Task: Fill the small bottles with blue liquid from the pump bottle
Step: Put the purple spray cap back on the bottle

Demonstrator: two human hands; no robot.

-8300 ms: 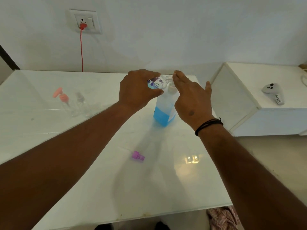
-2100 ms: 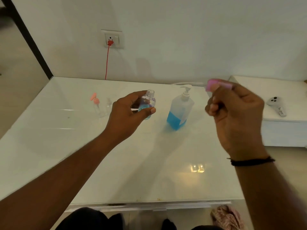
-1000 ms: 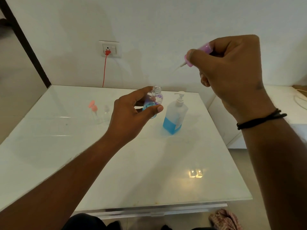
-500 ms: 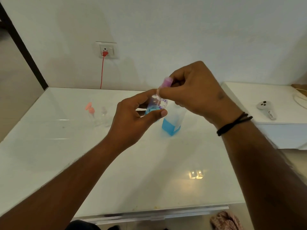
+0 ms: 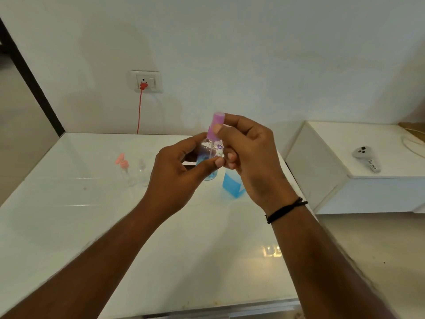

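Above the white table (image 5: pixel 161 238), both hands meet in mid-air around a small clear bottle (image 5: pixel 212 155) printed with purple flowers and holding blue liquid in its lower part. The left hand (image 5: pixel 177 173) grips the bottle's body, thumb across the front and fingers curled behind it. The right hand (image 5: pixel 248 155) pinches a purple spray cap (image 5: pixel 215 125) between thumb and forefinger; the cap sits at the bottle's neck, its thin tube reaching down inside the bottle. A black band (image 5: pixel 286 209) circles the right wrist. Behind the hands, the pump bottle (image 5: pixel 232 185) stands on the table, only its blue lower part showing. Farther left on the table stand two small clear bottles, one with a pink cap (image 5: pixel 123 163), the other (image 5: pixel 142 171) just beside it. A grey controller (image 5: pixel 366 157) lies on the white cabinet (image 5: pixel 322 171) to the right.
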